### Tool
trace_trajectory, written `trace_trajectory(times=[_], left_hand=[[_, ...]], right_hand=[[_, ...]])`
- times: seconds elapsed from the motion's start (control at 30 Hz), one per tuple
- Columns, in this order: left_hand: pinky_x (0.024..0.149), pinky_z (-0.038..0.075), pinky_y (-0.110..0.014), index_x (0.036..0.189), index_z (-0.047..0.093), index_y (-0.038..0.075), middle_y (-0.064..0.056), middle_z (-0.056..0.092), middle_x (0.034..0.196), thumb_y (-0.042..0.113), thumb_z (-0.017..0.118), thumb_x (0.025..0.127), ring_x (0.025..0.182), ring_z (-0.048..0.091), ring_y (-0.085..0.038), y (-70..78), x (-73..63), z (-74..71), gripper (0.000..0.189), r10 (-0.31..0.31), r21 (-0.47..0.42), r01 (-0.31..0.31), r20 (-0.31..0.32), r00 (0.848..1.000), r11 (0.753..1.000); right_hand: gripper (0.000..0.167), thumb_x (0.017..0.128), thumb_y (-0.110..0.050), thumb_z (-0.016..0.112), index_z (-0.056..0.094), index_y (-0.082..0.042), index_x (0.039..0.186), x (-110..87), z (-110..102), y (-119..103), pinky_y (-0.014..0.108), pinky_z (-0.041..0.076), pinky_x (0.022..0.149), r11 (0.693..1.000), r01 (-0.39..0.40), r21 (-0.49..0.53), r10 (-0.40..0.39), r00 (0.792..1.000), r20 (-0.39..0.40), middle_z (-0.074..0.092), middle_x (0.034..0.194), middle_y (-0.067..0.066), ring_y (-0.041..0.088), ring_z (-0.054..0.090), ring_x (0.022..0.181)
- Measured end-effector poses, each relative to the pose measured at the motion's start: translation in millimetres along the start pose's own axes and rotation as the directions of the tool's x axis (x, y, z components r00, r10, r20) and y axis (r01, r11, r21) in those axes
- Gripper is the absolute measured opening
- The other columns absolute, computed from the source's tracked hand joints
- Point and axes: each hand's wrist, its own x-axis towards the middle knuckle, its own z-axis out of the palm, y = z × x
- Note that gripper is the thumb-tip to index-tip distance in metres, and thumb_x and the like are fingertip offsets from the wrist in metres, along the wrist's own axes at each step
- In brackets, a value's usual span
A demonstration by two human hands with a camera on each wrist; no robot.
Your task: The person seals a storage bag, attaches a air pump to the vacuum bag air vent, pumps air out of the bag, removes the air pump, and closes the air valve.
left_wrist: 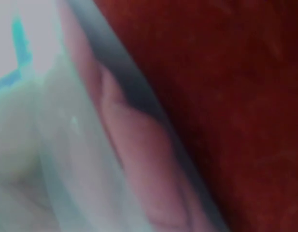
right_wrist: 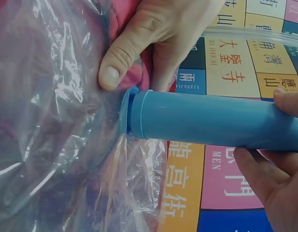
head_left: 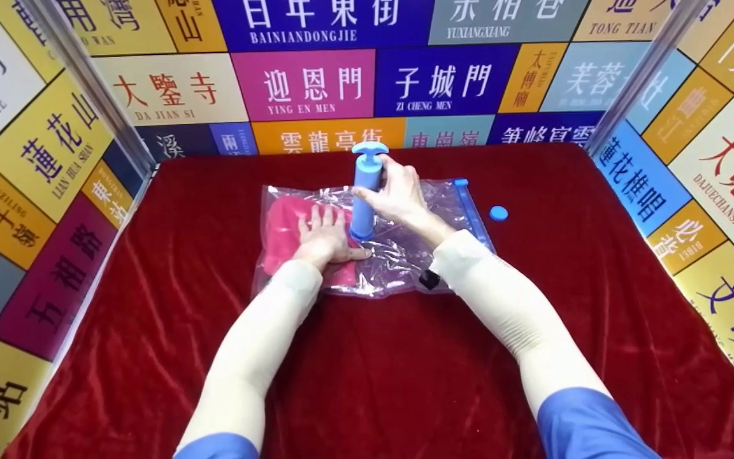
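A clear plastic vacuum storage bag (head_left: 399, 261) lies flat with a folded pink cloth (head_left: 281, 229) inside its left part. My left hand (head_left: 325, 239) presses on the bag over the cloth, fingers spread and thumb stretched to the right. My right hand (head_left: 403, 191) grips the barrel of a blue hand pump (head_left: 362, 220), which stands nearly upright on the bag, its T-shaped handle (head_left: 370, 148) pushed down close to the barrel. In the right wrist view the pump's lower end meets a round blue valve (right_wrist: 125, 113), with my left thumb (right_wrist: 117, 67) beside it. The left wrist view is blurred.
A round blue cap (head_left: 499, 213) lies on the dark red cloth (head_left: 367, 370) right of the bag. Along the bag's right edge runs a blue zip strip with a slider (head_left: 461, 183). A small black object (head_left: 429, 279) shows by my right wrist. Printed panels (head_left: 303, 83) surround the table.
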Motion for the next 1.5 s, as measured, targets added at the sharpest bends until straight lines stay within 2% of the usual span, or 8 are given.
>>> trace_trajectory(times=[0.3, 0.5, 0.7, 0.83, 0.97, 1.1, 1.27, 1.5], left_hand=[[0.141, -0.007, -0.071, 0.181, -0.003, 0.014, -0.013, -0.011, 0.19, 0.088, 0.072, 0.088, 0.177, -0.016, -0.041, -4.2, 12.2, 11.9, 0.141, -0.03, -0.006, 0.03, 0.027, 0.999, 1.0], [0.141, -0.009, -0.071, 0.181, -0.005, 0.012, -0.014, -0.013, 0.189, 0.088, 0.073, 0.087, 0.177, -0.017, -0.041, -1.6, 9.6, 5.0, 0.143, -0.027, -0.005, 0.027, 0.022, 0.999, 1.0], [0.142, -0.004, -0.072, 0.181, 0.005, 0.009, -0.021, -0.005, 0.19, 0.086, 0.077, 0.085, 0.177, -0.01, -0.045, 5.5, -3.1, -9.2, 0.143, -0.006, -0.006, 0.005, -0.035, 0.999, 1.0], [0.142, 0.006, -0.075, 0.18, 0.017, 0.009, -0.025, 0.012, 0.189, 0.081, 0.078, 0.088, 0.177, 0.004, -0.051, 7.1, -4.9, -15.3, 0.132, 0.016, -0.086, -0.027, -0.12, 0.993, 0.996], [0.137, 0.035, -0.067, 0.174, 0.035, 0.012, -0.021, 0.047, 0.176, 0.071, 0.081, 0.093, 0.166, 0.04, -0.049, 7.9, -4.7, -23.5, 0.111, 0.072, -0.214, -0.131, -0.264, 0.962, 0.968], [0.122, 0.056, -0.055, 0.163, 0.052, 0.008, -0.019, 0.072, 0.151, 0.058, 0.086, 0.093, 0.141, 0.069, -0.041, 11.5, -5.6, -35.8, 0.093, 0.105, -0.353, -0.26, -0.402, 0.91, 0.899], [0.114, 0.062, -0.048, 0.15, 0.066, 0.005, -0.019, 0.08, 0.139, 0.039, 0.086, 0.09, 0.129, 0.078, -0.038, 17.0, -6.9, -49.6, 0.072, 0.096, -0.473, -0.367, -0.504, 0.859, 0.801], [0.106, 0.065, -0.046, 0.14, 0.074, 0.009, -0.015, 0.084, 0.128, 0.027, 0.082, 0.089, 0.119, 0.081, -0.035, 21.2, -5.5, -54.3, 0.054, 0.108, -0.477, -0.457, -0.594, 0.797, 0.751]], right_hand=[[0.063, 0.084, -0.048, 0.097, 0.076, -0.008, 0.128, -6.7, 8, -3, 0.038, 0.061, 0.073, 1.0, -0.013, -0.012, 0.013, 1.0, -0.016, 0.087, 0.102, 0.013, 0.028, 0.08, 0.083], [0.056, 0.086, -0.042, 0.097, 0.076, -0.009, 0.126, -0.6, -1, -6, 0.034, 0.054, 0.069, 1.0, -0.021, -0.014, 0.021, 1.0, 0.012, 0.085, 0.098, 0.014, 0.027, 0.076, 0.08], [0.053, 0.086, -0.045, 0.097, 0.075, -0.013, 0.122, 5.5, -12, -7, 0.034, 0.053, 0.071, 0.999, -0.052, -0.001, 0.052, 0.996, 0.075, 0.084, 0.097, 0.011, 0.024, 0.073, 0.08], [0.057, 0.086, -0.051, 0.096, 0.075, -0.015, 0.126, 8.0, -15, -9, 0.036, 0.056, 0.076, 0.998, -0.069, -0.007, 0.07, 0.992, 0.105, 0.085, 0.102, 0.009, 0.023, 0.075, 0.085], [0.057, 0.086, -0.049, 0.097, 0.076, -0.015, 0.127, 9.1, -17, -9, 0.034, 0.054, 0.077, 0.997, -0.076, -0.006, 0.076, 0.99, 0.116, 0.083, 0.102, 0.009, 0.021, 0.071, 0.085], [0.056, 0.085, -0.045, 0.098, 0.076, -0.012, 0.125, 9.7, -17, -9, 0.031, 0.049, 0.075, 0.998, -0.068, 0.003, 0.067, 0.99, 0.121, 0.077, 0.098, 0.008, 0.02, 0.064, 0.083], [0.055, 0.085, -0.043, 0.098, 0.077, -0.012, 0.125, 10.5, -17, -9, 0.029, 0.048, 0.074, 0.998, -0.057, 0.018, 0.054, 0.99, 0.129, 0.075, 0.096, 0.006, 0.018, 0.062, 0.083], [0.053, 0.086, -0.04, 0.096, 0.077, -0.011, 0.126, 13.1, -19, -8, 0.029, 0.049, 0.077, 0.997, -0.067, 0.027, 0.062, 0.984, 0.167, 0.079, 0.101, 0.009, 0.019, 0.065, 0.086]])
